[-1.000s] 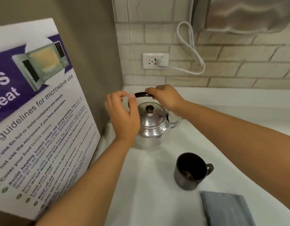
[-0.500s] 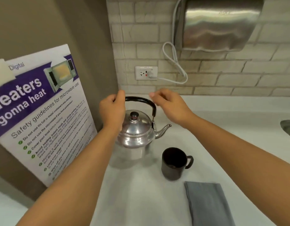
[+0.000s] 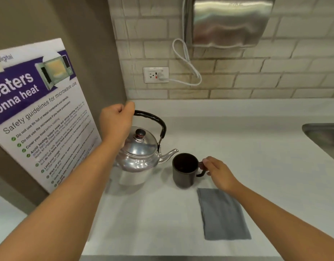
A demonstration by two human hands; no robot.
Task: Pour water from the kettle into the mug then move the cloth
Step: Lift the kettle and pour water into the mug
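The white surface (image 3: 237, 147) runs from the brick-tiled wall (image 3: 275, 76) toward the viewer, and the kettle serves as the landmark on it. To the left of the kettle a large microwave safety poster (image 3: 40, 113) leans against the brown side wall. Above and right of the kettle a steel dryer (image 3: 228, 21) hangs on the tiles, its white cord (image 3: 183, 59) looping down to a wall socket (image 3: 155, 74) straight behind the kettle. Far right of the kettle, the corner of a metal sink (image 3: 324, 140) shows at the frame edge.

The kettle (image 3: 138, 157) (shiny, with a black arched handle) sits on the surface with its lid on, spout pointing right. In front of it and to the right lies a grey folded cloth (image 3: 223, 215), flat. Just right of the kettle's spout stands the dark mug (image 3: 185, 170), upright, close to the spout tip but apart from it.

The left hand (image 3: 117, 123) is clenched around the left end of the kettle's handle. The right hand (image 3: 218, 172), right of the kettle, pinches the mug's handle with thumb and fingertips.
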